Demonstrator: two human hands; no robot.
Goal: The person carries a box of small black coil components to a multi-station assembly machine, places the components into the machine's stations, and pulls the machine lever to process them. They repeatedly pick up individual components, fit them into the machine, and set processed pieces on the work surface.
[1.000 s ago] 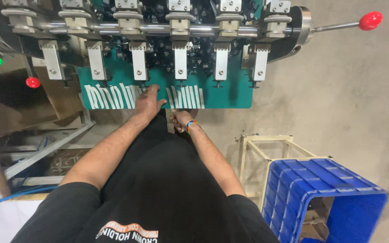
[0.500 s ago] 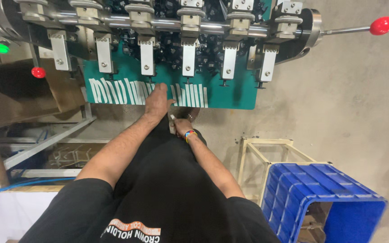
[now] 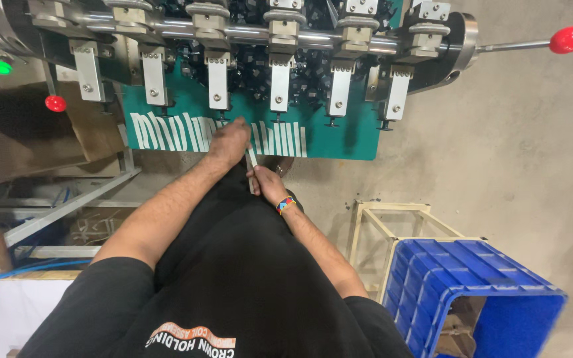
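White strip point(image 3: 252, 161) between both hands; blue crate point(image 3: 479, 292) stands well right.

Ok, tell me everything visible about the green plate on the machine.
The green plate is a flat teal panel, seemingly painted metal, below a row of metal clamps. White strips lie in a row along its lower edge, some slanted. The left hand rests on them mid-row; the right hand, just below, holds one strip.

A row of metal clamp arms point(image 3: 280, 79) hangs close over the green plate point(image 3: 339, 142), leaving a narrow gap; open floor point(image 3: 499, 132) lies right, blue crate point(image 3: 479, 298) lower right
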